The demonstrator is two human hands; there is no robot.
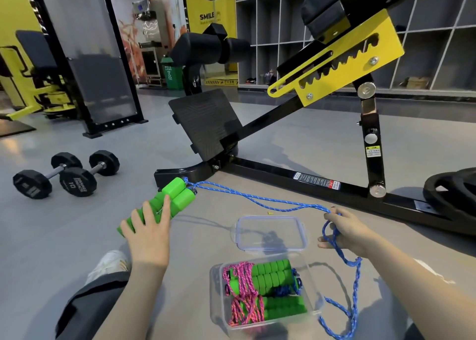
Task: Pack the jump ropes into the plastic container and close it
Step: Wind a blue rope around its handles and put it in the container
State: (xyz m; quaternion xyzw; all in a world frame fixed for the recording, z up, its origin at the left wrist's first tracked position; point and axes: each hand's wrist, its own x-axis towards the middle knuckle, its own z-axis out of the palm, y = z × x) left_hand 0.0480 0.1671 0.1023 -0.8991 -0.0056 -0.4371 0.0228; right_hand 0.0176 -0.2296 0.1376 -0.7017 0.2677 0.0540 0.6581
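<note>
My left hand [148, 230] grips the two green foam handles [177, 198] of a jump rope, held up over the floor. Its blue cord [257, 199] runs right to my right hand [345, 232], which holds several loops of it; more blue cord hangs down past the container's right side. The clear plastic container [217, 311] sits on the floor below my hands, holding green-handled ropes with pink cord [244, 296] and blue cord. Its clear lid [305, 232] lies flat on the floor just behind it.
A black and yellow gym bench frame [296, 180] crosses the floor behind the lid. Two black dumbbells [67, 174] lie at the left. Black weight plates [453, 192] sit at the right edge. My knee [110, 267] is at lower left.
</note>
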